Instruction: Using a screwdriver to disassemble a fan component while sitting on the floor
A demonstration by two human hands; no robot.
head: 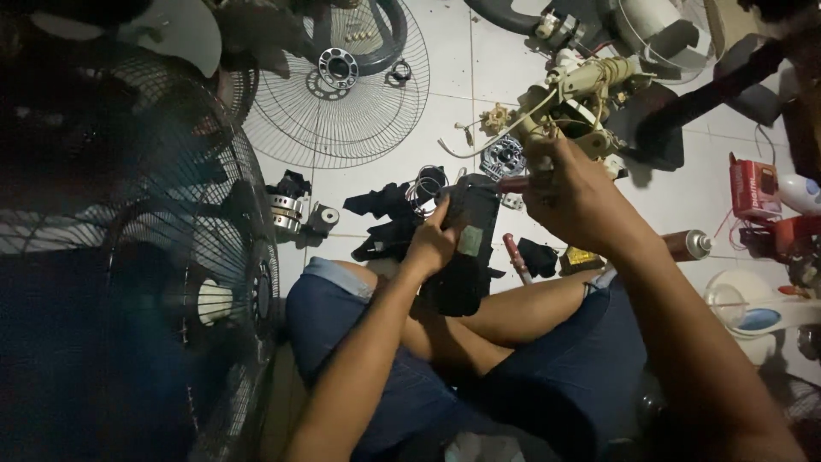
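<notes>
Black housing part (469, 248), a dark, flat-sided plastic piece with a pale rectangular label, sits at the centre of the frame above the person's crossed legs. Left hand (430, 246) grips its left edge, fingers (440, 214) wrapped closed round the rim. Right hand (571, 198) is closed on a slim tool with a reddish handle (511, 183) (probably a screwdriver; its tip is hidden), held against the part's upper edge.

Handling, as a judgement: the part looks light and rigid, likely thin moulded plastic that could crack under prying force; its smooth faces may slip, so the side edges, where the left hand already holds it, seem the soundest grip.

Surroundings: a floor of white tiles (445, 51) carries the loose pieces. A round wire fan guard (342, 111) lies in the upper centre, and a cream-coloured fan motor assembly (573, 98) with trailing wire sits just beyond the right hand. Small metal motor parts (286, 210) rest left of centre, dark rags (380, 205) beside them. A spray can (688, 245) lies at the right, near a red box (753, 188). A large dark standing fan (171, 257) fills the left of the frame. The room is dim, lit mainly on the tiles.
</notes>
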